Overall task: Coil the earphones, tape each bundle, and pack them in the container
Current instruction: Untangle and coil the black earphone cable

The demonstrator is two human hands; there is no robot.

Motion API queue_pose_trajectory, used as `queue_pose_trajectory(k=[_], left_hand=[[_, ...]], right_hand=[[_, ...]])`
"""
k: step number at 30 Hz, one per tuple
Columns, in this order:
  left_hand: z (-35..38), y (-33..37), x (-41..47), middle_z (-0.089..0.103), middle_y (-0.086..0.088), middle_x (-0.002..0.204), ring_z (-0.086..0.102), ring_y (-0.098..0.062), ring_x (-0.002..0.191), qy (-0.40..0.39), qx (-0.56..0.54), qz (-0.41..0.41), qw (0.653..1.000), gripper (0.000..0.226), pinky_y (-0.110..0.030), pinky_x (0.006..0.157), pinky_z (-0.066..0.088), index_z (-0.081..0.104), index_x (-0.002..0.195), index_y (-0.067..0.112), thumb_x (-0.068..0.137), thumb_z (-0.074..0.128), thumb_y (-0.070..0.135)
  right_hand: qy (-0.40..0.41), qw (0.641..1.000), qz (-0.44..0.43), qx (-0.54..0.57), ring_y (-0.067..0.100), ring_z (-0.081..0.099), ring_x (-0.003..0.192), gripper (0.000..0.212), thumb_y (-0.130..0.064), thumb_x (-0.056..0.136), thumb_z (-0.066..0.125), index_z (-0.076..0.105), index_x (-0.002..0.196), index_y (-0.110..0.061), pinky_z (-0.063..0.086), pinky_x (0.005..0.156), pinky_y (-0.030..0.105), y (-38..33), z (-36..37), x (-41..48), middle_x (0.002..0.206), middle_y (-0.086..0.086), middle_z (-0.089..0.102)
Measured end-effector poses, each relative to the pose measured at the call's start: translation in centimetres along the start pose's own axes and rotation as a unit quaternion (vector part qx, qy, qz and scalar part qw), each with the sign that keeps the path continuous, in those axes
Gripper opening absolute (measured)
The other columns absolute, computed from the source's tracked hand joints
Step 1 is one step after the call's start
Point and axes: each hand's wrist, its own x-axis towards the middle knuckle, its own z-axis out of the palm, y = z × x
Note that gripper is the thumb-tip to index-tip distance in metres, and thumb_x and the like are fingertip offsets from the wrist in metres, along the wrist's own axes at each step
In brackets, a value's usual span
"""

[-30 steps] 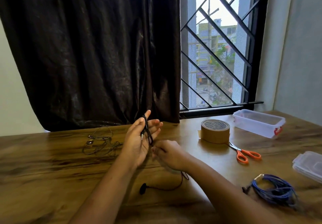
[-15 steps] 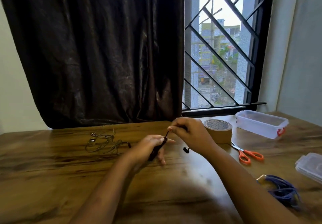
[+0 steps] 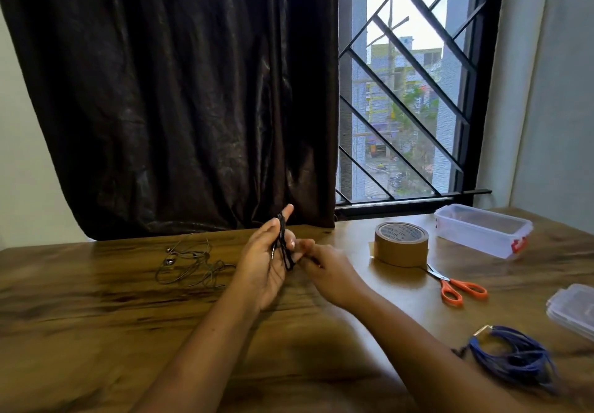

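Step in hand: we judge coiling of the black earphones point(image 3: 283, 245), wound lengthwise over the left hand point(image 3: 263, 261).
Left grip: fingers spread and upright, palm facing right; cord looped round the fingers, plug end lying vs. the palm. Not closed on it, just carrying the loops.
Right grip: right hand point(image 3: 328, 271) just beside the left, fingertips pinched together on the cord's free end at the bottom of the loops. Blurred, so exact contact unclear.
Black set position: held above the surface point(image 3: 96, 316), in front of the curtain's lower edge; not taped yet.
Second set: thin dark earphones point(image 3: 193, 264) lie loose and uncoiled on the surface, left of the hands. We count this as untouched.
Blue cord point(image 3: 517, 358): bundled near right edge; whether taped, can't tell.
Tape point(image 3: 401, 243): roll sits right of the hands, apart from them.
Scissors point(image 3: 456, 287): flat beside the roll, blades near its base.
Container point(image 3: 482, 229): open, far right, looks empty from here.
Lid point(image 3: 575, 309): at right edge, off the box.
Progress: early, in our est. Nothing packed; black set needs finishing and taping, loose set needs the full treatment, then all into the container.
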Motion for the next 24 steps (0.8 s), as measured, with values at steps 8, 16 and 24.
queue_pose_trajectory(k=[8, 16, 24], left_hand=[[-1.3, 0.4, 0.5, 0.057, -0.004, 0.059, 0.067, -0.027, 0.094, 0.056, 0.004, 0.068, 0.996, 0.04, -0.038, 0.099, 0.042, 0.039, 0.14, 0.011, 0.103, 0.026, 0.018], [-1.9, 0.1, 0.9, 0.072, -0.006, 0.082, 0.063, -0.023, 0.102, 0.085, 0.115, 0.068, 0.987, 0.04, -0.037, 0.101, 0.044, 0.037, 0.142, 0.015, 0.103, 0.026, 0.019], [-0.9, -0.9, 0.1, 0.071, -0.002, 0.101, 0.065, -0.016, 0.093, 0.011, 0.136, -0.042, 0.99, 0.036, -0.033, 0.087, 0.051, 0.051, 0.133, 0.017, 0.102, 0.033, 0.019]], right_hand=[[-0.075, 0.997, 0.025, 0.023, -0.002, 0.051, 0.051, 0.02, -0.021, 0.097, 0.051, 0.069, 0.089, -0.021, 0.038, 0.05, 0.009, -0.7, 0.2, -0.4, 0.063, -0.013, 0.054], [-0.012, 0.957, -0.201, -0.211, 0.013, 0.06, 0.092, 0.017, -0.027, 0.093, 0.055, 0.068, 0.101, -0.019, 0.048, 0.08, 0.027, -1.4, -0.7, -0.4, 0.099, 0.0, 0.066], [0.13, 0.98, -0.141, 0.055, -0.001, 0.061, 0.087, 0.018, -0.007, 0.081, 0.07, 0.068, 0.093, -0.02, 0.042, 0.074, 0.007, -0.8, -1.6, 0.1, 0.092, -0.01, 0.067]])
